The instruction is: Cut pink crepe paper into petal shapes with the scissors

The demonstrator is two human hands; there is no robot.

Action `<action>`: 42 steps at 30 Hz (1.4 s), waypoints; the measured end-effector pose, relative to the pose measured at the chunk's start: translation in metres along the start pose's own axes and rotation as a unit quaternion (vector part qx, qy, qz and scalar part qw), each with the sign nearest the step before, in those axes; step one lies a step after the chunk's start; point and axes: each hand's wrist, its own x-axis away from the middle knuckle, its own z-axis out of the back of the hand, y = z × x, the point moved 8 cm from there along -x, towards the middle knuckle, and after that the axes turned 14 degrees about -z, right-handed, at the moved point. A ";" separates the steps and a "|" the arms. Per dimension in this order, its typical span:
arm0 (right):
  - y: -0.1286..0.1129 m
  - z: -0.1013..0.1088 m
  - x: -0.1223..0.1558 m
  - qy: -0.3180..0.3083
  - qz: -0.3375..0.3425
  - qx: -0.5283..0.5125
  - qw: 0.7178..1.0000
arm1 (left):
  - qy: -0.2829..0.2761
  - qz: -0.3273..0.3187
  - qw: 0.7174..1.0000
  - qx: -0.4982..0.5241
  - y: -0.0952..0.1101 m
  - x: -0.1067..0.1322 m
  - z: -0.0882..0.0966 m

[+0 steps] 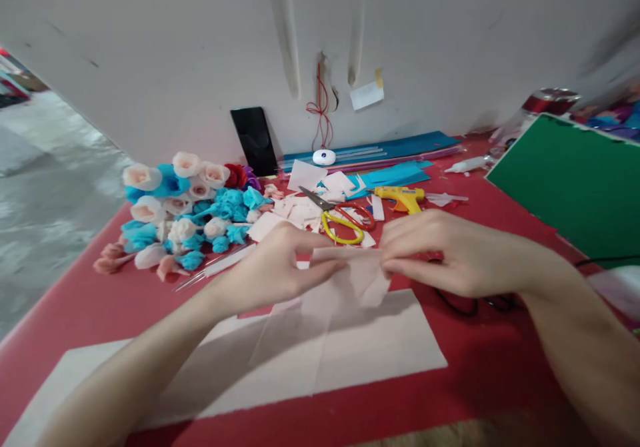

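Between my two hands a pale pink piece of crepe paper (367,280) is held up, its top edge folded over. My left hand (280,263) pinches its left end between thumb and fingers. The right end is pinched by my right hand (435,253), with the fingers closed. Below lies a long pale sheet of paper (380,347), partly under my left forearm. Just beyond my hands rest scissors (343,227) with one yellow and one red handle, beside pale paper scraps (295,210). A yellow glue gun (403,198) lies past my right hand.
Handmade paper flowers (185,213) in white, blue and red are heaped at the left. A black phone (255,140) leans on the wall. Blue paper (395,175) lies at the back. A green board (570,180) stands at the right, near a dark cord (455,307).
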 end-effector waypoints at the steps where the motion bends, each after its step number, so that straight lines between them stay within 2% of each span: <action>1: 0.004 0.006 0.001 0.015 -0.007 0.001 1.000 | 0.017 0.004 1.000 -0.008 -0.001 0.000 0.007; 4: 0.019 0.027 0.001 0.110 -0.059 -0.020 0.992 | 0.061 0.012 0.998 -0.032 -0.005 0.003 0.024; 6: 0.025 0.037 0.000 0.184 -0.088 -0.064 0.977 | 0.081 0.012 0.996 -0.035 -0.005 0.004 0.027; 7: 0.026 0.037 -0.001 0.201 -0.091 -0.084 0.972 | 0.089 0.011 0.995 -0.035 -0.005 0.004 0.028; 11: 0.018 0.019 -0.012 0.176 -0.092 -0.098 0.975 | 0.136 0.019 0.991 -0.006 -0.007 0.006 0.027; 13: 0.016 0.017 -0.013 0.196 -0.105 -0.117 0.968 | 0.154 0.031 0.987 0.036 -0.012 0.007 0.024; 18: 0.020 0.028 -0.005 0.277 -0.122 -0.204 0.931 | 0.121 0.085 0.985 0.086 -0.026 0.008 0.010; 22: 0.027 0.035 0.000 0.323 -0.138 -0.226 0.909 | 0.110 0.091 0.986 0.080 -0.029 0.009 0.007; 25: 0.027 0.034 -0.003 0.309 -0.127 -0.253 0.908 | 0.133 0.095 0.984 0.074 -0.030 0.010 0.012; 29: 0.021 0.020 -0.012 0.220 -0.114 -0.228 0.942 | 0.191 0.113 0.974 0.046 -0.031 0.015 0.022; 31: 0.019 0.016 -0.013 0.202 -0.111 -0.211 0.950 | 0.205 0.109 0.972 0.040 -0.029 0.015 0.025; 36: 0.019 0.018 -0.011 0.219 -0.099 -0.214 0.947 | 0.212 0.092 0.971 0.054 -0.027 0.015 0.027; 42: 0.016 0.027 -0.005 0.253 -0.069 -0.222 0.939 | 0.216 0.066 0.961 0.158 -0.033 0.020 0.024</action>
